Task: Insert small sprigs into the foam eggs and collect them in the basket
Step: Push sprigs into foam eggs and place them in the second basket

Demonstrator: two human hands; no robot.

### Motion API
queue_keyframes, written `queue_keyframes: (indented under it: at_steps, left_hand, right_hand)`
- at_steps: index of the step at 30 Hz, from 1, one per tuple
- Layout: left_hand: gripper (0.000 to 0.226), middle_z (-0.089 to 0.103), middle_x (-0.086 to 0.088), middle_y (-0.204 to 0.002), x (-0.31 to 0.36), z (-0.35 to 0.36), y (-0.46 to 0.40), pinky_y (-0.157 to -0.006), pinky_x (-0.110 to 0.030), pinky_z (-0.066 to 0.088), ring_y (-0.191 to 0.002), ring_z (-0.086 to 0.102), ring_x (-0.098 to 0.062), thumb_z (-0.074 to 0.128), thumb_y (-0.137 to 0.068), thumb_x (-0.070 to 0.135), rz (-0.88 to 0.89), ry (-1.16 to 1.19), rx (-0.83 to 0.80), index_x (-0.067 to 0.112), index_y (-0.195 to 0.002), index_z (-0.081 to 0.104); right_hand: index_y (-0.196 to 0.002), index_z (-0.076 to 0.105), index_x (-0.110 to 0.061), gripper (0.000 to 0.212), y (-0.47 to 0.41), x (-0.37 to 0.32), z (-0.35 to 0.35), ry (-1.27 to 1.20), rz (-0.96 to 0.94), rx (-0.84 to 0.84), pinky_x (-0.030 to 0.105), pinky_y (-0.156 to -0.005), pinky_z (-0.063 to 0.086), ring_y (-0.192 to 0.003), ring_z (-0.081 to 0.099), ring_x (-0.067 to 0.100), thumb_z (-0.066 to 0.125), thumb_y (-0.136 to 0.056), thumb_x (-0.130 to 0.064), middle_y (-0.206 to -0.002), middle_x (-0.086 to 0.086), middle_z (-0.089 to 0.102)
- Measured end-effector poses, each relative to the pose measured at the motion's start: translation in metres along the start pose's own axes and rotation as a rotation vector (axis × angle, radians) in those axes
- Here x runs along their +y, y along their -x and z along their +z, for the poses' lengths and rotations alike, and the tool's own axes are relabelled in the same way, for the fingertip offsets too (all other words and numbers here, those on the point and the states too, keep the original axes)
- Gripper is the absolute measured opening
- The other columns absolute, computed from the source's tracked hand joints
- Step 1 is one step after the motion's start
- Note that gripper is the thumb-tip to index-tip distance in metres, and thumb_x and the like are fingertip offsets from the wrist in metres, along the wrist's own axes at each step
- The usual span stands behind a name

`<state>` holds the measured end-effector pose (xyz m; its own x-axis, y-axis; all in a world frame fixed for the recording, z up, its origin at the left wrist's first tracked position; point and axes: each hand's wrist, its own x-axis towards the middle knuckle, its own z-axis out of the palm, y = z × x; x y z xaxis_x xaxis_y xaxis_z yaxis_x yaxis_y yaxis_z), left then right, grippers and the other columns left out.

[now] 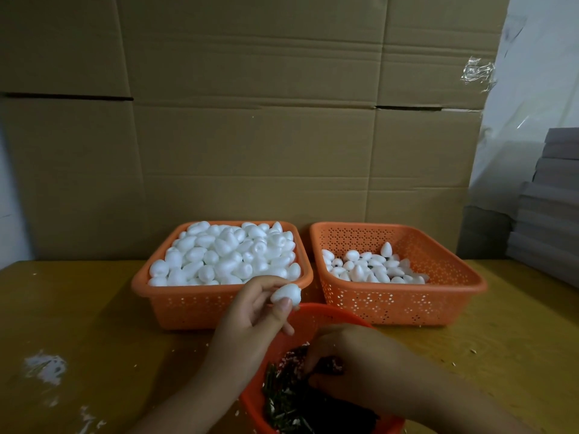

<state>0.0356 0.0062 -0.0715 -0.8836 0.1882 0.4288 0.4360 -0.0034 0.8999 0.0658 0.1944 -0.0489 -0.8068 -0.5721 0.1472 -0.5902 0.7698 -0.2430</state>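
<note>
- A white foam egg (pixel 285 293) is pinched in the left hand's fingertips, lifted above the near bowl's rim.
- The left orange basket (pixel 219 303) is heaped full with plain foam eggs (pixel 225 253).
- The right orange basket (pixel 438 296) holds a shallow layer of eggs (pixel 366 267), dark bits among some.
- The near round orange bowl (pixel 316 317) holds dark green sprigs (pixel 291 402).

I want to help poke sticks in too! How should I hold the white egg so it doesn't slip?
Hold the foam egg around its fat middle, as the left hand does: thumb on the near side, fingertips opposite. It is smooth and rounded, so a pinch near a narrow end would probably slide off. Leave one end bare, facing the right hand in the sprig bowl.
</note>
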Motion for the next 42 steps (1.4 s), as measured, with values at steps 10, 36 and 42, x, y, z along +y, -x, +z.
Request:
queue_keyframes:
  at_steps: [10,36,42]
  left_hand:
    - [0.039,0.072,0.006,-0.104,-0.0001,-0.0005,0.0013,-0.075,-0.018,0.05,-0.075,0.07,-0.015,0.062,-0.093,0.007,0.038,-0.051,-0.006,0.044,-0.106,0.06]
    - [0.043,0.069,0.0,-0.074,0.0016,0.0027,0.0044,-0.068,-0.016,0.048,-0.065,0.064,-0.01,0.046,-0.086,0.057,0.069,-0.112,0.017,0.02,-0.081,0.067]
    - [0.053,0.069,-0.005,-0.069,0.0031,0.0031,0.0046,-0.066,-0.017,0.048,-0.064,0.065,-0.014,0.038,-0.09,0.05,0.035,-0.09,0.006,0.01,-0.072,0.067]
  right_hand:
    - [-0.105,0.064,-0.036,0.02,-0.0009,0.0006,0.0042,0.008,0.03,0.023,-0.002,-0.07,0.032,-0.089,0.044,-0.012,0.063,-0.085,-0.04,-0.107,-0.02,0.062]
    - [-0.108,0.061,-0.038,0.022,-0.0007,0.0021,0.0073,0.037,0.013,0.03,-0.003,-0.069,0.033,-0.091,0.044,-0.01,0.061,-0.086,-0.041,-0.107,-0.021,0.062]
    - [-0.108,0.061,-0.037,0.021,-0.0002,0.0024,0.0077,0.043,0.008,0.032,-0.001,-0.07,0.032,-0.104,0.05,-0.001,0.059,-0.087,-0.042,-0.11,-0.019,0.062]
